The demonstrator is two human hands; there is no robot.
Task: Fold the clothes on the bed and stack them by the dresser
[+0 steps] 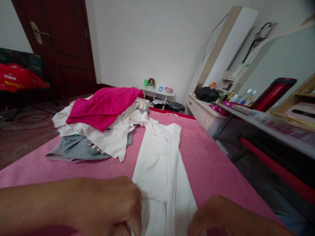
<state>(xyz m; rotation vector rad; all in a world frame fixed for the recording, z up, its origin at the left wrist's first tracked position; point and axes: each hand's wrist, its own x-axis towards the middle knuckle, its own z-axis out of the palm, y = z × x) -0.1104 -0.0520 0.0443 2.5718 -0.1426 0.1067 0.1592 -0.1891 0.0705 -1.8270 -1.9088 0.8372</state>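
A white garment (156, 164) lies lengthwise on the pink bed cover (206, 157), folded into a long strip with one layer laid over another. Its far end is bunched and touches the clothes pile. My left hand (120, 206) is closed on the garment's near left edge, thumb and fingers pinched together. At the near right edge, my right hand (219, 214) has its fingers curled down onto the cloth; the fingertips are partly hidden by the bottom of the view. The garment's nearest end is out of view.
Left of the garment sits a heap of clothes with a magenta piece (105, 106) on top and grey cloth (78, 147) below. A dressing table (209, 109) and a metal-edged table (265, 126) stand right. A red bag (19, 78) rests on a chair by the door (56, 42).
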